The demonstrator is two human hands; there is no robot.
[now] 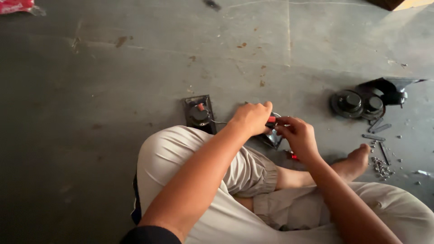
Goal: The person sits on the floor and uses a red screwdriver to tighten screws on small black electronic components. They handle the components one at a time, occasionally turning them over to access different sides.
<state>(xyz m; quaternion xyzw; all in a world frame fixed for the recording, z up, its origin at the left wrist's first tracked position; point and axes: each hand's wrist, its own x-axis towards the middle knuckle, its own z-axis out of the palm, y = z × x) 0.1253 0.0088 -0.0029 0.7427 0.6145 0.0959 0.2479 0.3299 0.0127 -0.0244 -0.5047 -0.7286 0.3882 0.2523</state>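
**Two hands on a small red-tipped part, seated on the floor**

The grey concrete floor (113, 68) fills the view, stained and scuffed. A person sits on it cross-legged in light trousers, a bare foot (355, 162) stretched out to the right of the hands. Taking the black square part (199, 114) with its round knob as the landmark: it lies flat on the floor just beyond the raised knee, and a thin wire runs from it toward the hands at its right. Well off to its right lies a cluster of black round parts (359, 104), with loose screws and small metal strips (379, 156) scattered nearer the foot. The left hand (251, 118), just right of the landmark, is clenched around a small red-tipped part (271, 119); how much of it the fingers cover cannot be told. The right hand (298, 137) meets it, fingers pinched at the same piece. Beneath both hands sits a shiny dark piece (274, 137), and a small red bit (294, 157) lies under the right wrist
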